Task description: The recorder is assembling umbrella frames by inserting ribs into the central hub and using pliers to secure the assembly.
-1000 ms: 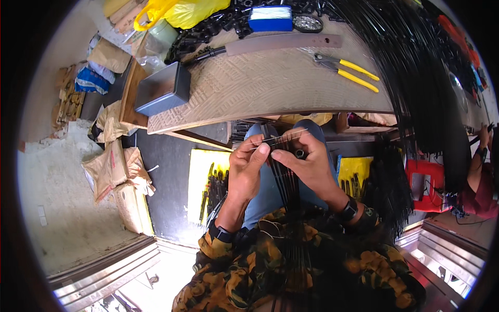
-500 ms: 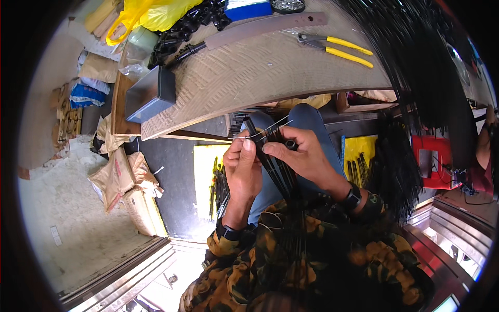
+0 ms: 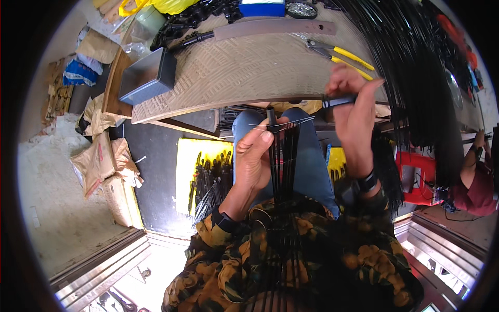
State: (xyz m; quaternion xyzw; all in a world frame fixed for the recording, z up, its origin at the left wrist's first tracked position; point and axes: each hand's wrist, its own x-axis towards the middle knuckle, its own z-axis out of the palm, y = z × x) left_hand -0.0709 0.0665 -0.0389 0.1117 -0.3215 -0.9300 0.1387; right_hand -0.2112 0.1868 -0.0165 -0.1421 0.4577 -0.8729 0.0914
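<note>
My left hand [image 3: 253, 156] pinches a short black tube [image 3: 271, 115] between thumb and fingers, in front of my knees. A thin pale wire [image 3: 293, 124] crosses at the tube. From it several slender black rods [image 3: 283, 166], like umbrella ribs, hang down toward my lap. My right hand [image 3: 356, 112] is raised apart from the bundle, at the bench's front edge beside the pliers. Its fingers are bent and somewhat blurred, and a dark tube-like piece [image 3: 340, 101] sits across them.
On the bench [image 3: 223, 78] lie yellow-handled pliers [image 3: 343, 54], a long flat blade [image 3: 275, 29], a grey bin [image 3: 148, 78] and a blue box [image 3: 262, 8]. Long black rods [image 3: 410, 67] hang at the right. A red stool [image 3: 416, 177] and another person's arm [image 3: 470, 166] are farther right.
My right hand has left the rod bundle and moved up and to the right, toward the pliers. My left hand still holds the tube, which now stands more upright.
</note>
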